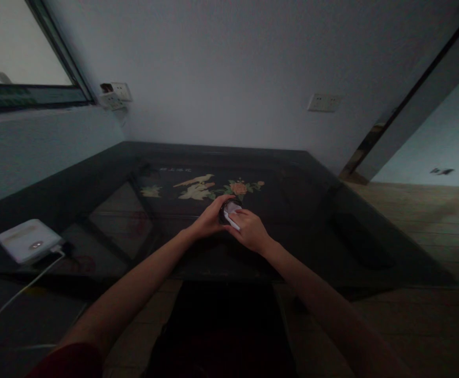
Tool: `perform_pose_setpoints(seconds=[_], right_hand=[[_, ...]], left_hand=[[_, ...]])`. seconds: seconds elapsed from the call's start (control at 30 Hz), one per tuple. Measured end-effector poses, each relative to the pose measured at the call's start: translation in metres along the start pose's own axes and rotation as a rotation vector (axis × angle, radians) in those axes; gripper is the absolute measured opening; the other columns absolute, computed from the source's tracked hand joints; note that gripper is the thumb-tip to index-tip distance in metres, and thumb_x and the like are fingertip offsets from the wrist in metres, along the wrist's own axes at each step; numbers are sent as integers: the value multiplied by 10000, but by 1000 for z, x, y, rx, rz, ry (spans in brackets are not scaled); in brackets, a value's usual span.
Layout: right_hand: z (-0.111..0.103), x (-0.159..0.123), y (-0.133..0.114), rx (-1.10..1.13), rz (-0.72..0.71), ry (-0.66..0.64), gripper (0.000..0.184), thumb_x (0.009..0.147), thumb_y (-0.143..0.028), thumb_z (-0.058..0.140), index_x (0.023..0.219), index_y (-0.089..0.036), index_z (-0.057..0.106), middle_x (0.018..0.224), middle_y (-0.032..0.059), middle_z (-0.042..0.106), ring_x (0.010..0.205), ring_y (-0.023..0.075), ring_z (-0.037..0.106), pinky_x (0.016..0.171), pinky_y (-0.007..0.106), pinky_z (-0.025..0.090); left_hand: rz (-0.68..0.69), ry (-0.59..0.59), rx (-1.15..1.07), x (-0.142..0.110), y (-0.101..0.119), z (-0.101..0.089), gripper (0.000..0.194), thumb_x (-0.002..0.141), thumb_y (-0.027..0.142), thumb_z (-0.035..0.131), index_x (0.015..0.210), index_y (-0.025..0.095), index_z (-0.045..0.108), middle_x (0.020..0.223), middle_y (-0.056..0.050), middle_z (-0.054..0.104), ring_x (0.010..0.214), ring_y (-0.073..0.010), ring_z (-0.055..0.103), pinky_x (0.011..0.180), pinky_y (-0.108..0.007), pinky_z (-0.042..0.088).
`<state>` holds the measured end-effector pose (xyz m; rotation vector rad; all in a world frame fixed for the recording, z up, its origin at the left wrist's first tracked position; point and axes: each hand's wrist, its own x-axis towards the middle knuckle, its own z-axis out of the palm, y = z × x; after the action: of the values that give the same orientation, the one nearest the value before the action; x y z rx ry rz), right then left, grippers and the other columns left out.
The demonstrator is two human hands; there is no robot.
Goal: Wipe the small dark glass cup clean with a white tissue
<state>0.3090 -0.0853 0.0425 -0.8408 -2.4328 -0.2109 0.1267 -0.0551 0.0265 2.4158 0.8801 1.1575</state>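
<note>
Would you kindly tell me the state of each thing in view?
Left hand: closed around dark round object
Right hand: holding white wipe
Dark round object: held, partly covered
White wipe: against dark round object
White box: resting on table
Cable: plugged into white box
Right wall socket: nothing plugged in
Left wall socket: use unclear

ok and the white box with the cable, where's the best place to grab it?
I'd grip the white box across its left and right sides, toward the far end, coming from above. It lies low and flat with rounded corners, and the cable plug sticks out by its near right corner, so keep clear there.
</note>
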Motion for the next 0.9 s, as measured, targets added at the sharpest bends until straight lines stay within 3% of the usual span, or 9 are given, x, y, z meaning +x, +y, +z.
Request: perform_pose_setpoints(seconds=[0.23, 0.4, 0.5, 0.67, 0.77, 0.9], right_hand=[[2, 5, -14, -179, 75, -47, 256, 909, -299, 496, 963, -96, 642, 852, 140, 714, 825, 215, 674, 1008, 372, 424], [12, 4, -18, -216, 124, -25, 379, 879, -267, 545, 1154, -8, 576, 1140, 220, 648, 1096, 279, 602, 1063, 424, 376], [15, 3, -14, -172, 124, -26, 502, 873, -271, 551, 1273, 23, 480, 1287, 238, 552, 1240, 294, 497, 1105, 448, 324], [15, 2, -7, -4, 48, -21, 551, 894, -311, 496, 1369, -53, 389, 1399, 194, 455, 1357, 265, 350, 1146, 488, 244], [16, 0, -4, 64, 5, -19, 560, 886, -316, 504, 1359, -39, 391, 1370, 212, 480, 1351, 272, 361, 1150, 494, 232], [17, -1, -3, 96, -32, -31, 546, 883, -324, 510, 1328, -20, 418, 1321, 239, 518, 1308, 278, 425, 1119, 470, 309]], left_hand=[[36, -26, 98, -1, -9, -3, 799, 714, 399, 717, 1372, 206, 307, 1342, -161, 440, 1271, -287, 426, 1053, -452, 370], [12, -10, 136, 0, -10, -3, 840, 666, 332, 759, 1368, 219, 312, 1353, -151, 425, 1290, -288, 403, 1071, -467, 353], [-11, 11, 145, 0, -10, -1, 870, 625, 250, 775, 1361, 216, 313, 1335, -148, 440, 1265, -294, 427, 1058, -474, 368], [3, 35, 141, 0, -5, -1, 828, 641, 130, 710, 1357, 211, 302, 1327, -142, 440, 1258, -287, 427, 1055, -470, 370], [18, 35, 128, 0, -3, -2, 805, 655, 109, 684, 1355, 203, 297, 1319, -143, 442, 1256, -275, 427, 1051, -458, 374], [24, 21, 111, -1, -4, -1, 791, 668, 149, 694, 1352, 207, 302, 1309, -141, 454, 1240, -278, 447, 1031, -462, 392]])
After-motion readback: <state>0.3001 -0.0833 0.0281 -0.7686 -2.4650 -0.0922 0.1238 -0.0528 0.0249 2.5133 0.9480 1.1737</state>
